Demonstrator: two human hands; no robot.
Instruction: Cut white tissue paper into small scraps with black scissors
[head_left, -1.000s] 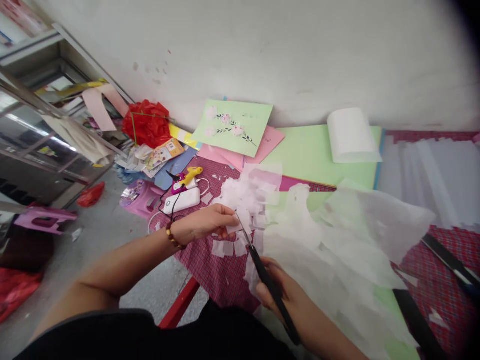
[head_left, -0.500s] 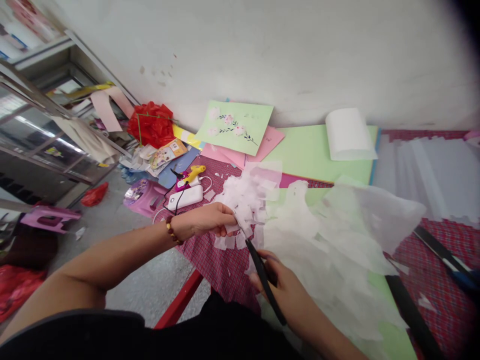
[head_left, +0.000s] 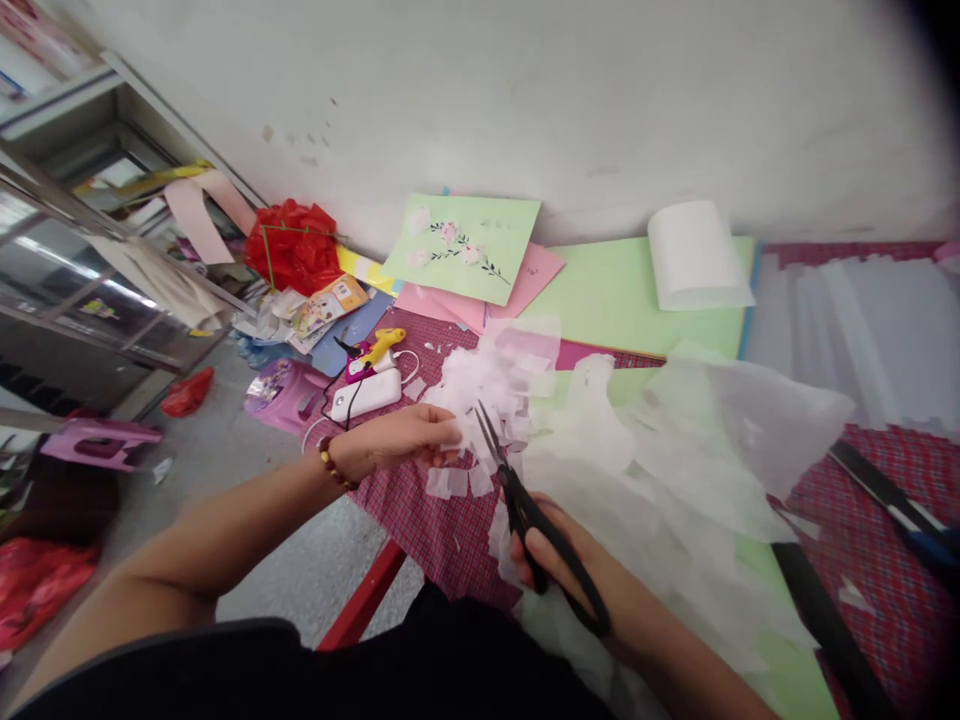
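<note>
Black-handled scissors (head_left: 517,490) are gripped in my right hand (head_left: 570,555), their blades slightly parted and pointing up and away. My left hand (head_left: 409,437) is closed in a pinch beside the blade tips. A small white piece seems to sit at its fingertips, but it blends with the white scraps behind. Just beyond both hands lies a heap of small white cut pieces (head_left: 480,385) on the red checked cloth (head_left: 420,515). Large thin white translucent sheets (head_left: 645,490) spread out to the right of the scissors.
A yellow glue gun (head_left: 384,345) and a white power strip (head_left: 367,395) with cords lie left of the heap. Along the wall are a green card with flowers (head_left: 465,245), a white roll (head_left: 697,255) and a red plastic bag (head_left: 292,245). A purple stool (head_left: 289,395) stands at the left.
The scissors have drawn back from my left fingers and turned, so their blades and handle loops show more. My left hand has shifted slightly left. The view has shifted a little.
</note>
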